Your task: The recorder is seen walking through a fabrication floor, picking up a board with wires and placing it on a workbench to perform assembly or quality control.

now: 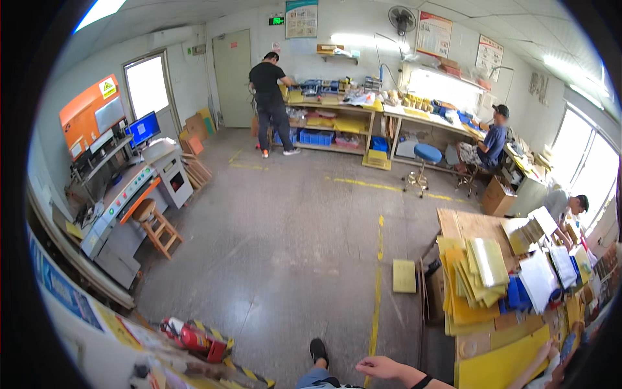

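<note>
My right hand (382, 367) is low in the picture, right of my leg, with a black band (422, 382) on its wrist. Its fingers are loosely bent and somewhat apart, and I see nothing in them. My left hand is outside the picture. Below me show my dark shoe (318, 350) and blue trouser leg (313, 377). To the right of my hand stands a wooden table (483, 223) stacked with yellow sheets (466, 279) and white papers (538, 281). One large yellow sheet (502, 363) lies at its near end.
A yellow board (404, 276) lies on the floor beside the table. Red fire extinguishers (194, 338) stand at lower left. A wooden stool (155, 227) is by the orange-and-grey machine (126, 194). A person (269, 100) stands at the far bench; others sit at right. A blue stool (426, 155) stands nearby.
</note>
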{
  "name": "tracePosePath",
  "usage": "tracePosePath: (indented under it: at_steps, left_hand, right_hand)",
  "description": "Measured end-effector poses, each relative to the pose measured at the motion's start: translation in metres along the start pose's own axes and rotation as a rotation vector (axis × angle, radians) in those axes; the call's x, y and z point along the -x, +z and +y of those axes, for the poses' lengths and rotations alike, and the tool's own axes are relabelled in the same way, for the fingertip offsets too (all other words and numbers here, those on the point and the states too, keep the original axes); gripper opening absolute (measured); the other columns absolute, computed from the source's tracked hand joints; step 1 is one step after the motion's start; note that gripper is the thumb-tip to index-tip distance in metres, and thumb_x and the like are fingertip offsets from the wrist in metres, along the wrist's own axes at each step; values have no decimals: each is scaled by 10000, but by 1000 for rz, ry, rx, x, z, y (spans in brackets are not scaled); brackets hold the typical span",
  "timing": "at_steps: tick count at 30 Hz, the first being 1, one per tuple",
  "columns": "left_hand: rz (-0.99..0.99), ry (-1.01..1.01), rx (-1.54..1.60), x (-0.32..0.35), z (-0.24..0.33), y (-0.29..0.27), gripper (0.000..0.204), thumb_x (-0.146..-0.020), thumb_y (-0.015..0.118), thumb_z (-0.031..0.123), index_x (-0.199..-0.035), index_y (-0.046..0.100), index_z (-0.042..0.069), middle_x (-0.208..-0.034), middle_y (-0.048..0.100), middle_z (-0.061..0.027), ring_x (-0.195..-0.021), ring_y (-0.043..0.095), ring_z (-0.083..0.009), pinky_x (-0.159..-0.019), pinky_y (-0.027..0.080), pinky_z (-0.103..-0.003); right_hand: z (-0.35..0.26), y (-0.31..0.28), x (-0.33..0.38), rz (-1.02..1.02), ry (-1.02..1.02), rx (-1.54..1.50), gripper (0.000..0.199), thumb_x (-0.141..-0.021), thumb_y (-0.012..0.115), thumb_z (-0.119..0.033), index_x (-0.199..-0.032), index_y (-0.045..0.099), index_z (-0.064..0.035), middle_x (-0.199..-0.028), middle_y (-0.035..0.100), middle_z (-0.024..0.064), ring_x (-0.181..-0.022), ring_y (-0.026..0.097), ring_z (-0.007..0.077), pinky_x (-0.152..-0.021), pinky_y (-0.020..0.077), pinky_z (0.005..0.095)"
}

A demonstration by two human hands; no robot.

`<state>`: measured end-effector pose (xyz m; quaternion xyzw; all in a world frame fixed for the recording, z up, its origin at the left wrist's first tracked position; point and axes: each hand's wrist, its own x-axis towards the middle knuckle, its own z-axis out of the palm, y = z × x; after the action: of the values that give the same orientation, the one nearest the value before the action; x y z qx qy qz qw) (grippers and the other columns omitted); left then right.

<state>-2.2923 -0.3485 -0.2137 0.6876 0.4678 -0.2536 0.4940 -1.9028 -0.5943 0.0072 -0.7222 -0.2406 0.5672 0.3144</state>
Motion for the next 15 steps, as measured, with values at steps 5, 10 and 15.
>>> tracePosePath:
  at_steps: [5, 10, 15]
  left_hand:
    - [34, 195, -405, -147, 123, -104, 389, -947, 535, 367, -951, 714, 21, -891, 723, -173, -826, 694, -349, -772, 534, -475]
    - [385, 350, -120, -258, 419, -277, 381, -923, 568, 347, -969, 700, -7, -858, 723, -173, -818, 701, -329, -765, 541, -444]
    - [433, 423, 176, -335, 587, -354, 283, -906, 635, 241, -953, 693, -32, -811, 720, -110, -780, 705, -211, -688, 559, -353]
  right_hand:
    - [42, -139, -92, 334, 197, -57, 454, -963, 603, -463, -986, 692, -19, -761, 641, 22, -693, 620, 128, -663, 519, 292]
    - [96, -262, -151, 356, 477, 109, 515, -940, 562, -497, -853, 718, -14, -773, 709, 77, -661, 655, 197, -651, 525, 351]
    - [35, -366, -219, 254, 457, 72, 470, -965, 544, -413, -969, 714, 26, -954, 713, 206, -879, 663, 345, -818, 508, 429]
